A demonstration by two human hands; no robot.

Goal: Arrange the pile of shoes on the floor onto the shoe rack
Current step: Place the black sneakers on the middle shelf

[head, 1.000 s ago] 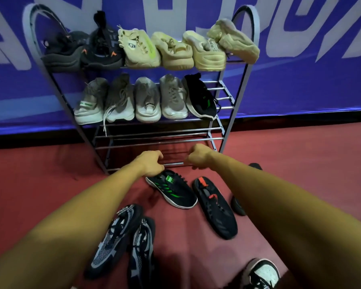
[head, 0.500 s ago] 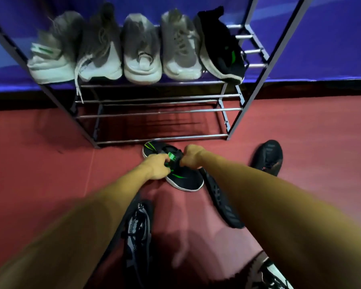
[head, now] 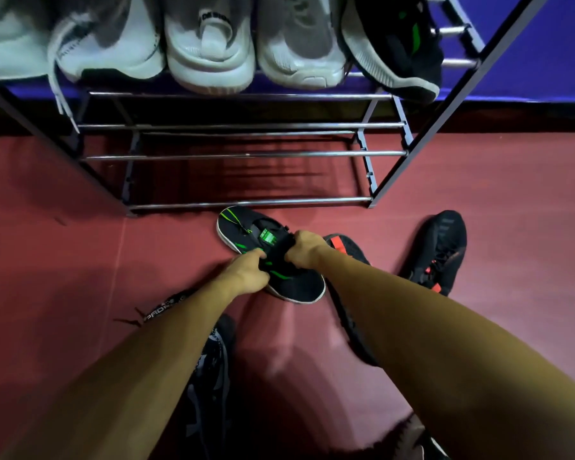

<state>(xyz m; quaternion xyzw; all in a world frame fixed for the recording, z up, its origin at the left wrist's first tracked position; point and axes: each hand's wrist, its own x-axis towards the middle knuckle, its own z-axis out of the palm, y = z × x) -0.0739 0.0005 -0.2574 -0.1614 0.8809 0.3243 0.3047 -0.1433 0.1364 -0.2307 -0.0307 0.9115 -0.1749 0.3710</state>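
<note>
- Pick-up step: the left hand and right hand each pinch the collar of the black knit sneaker with green stripes and a white sole. It lies on the red floor at mid-frame, just before the dark metal shoe rack.
- The next move probably calls for lifting it onto a bare lower shelf.
- The forearms hide most of the grey-black patterned shoes at lower left, and the rack's top is cut off.

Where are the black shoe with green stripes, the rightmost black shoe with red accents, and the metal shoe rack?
black shoe with green stripes (head: 301, 287): head view, near end of upper.
rightmost black shoe with red accents (head: 445, 240): head view, dark upper.
metal shoe rack (head: 246, 203): head view, lowest front bar.
</note>
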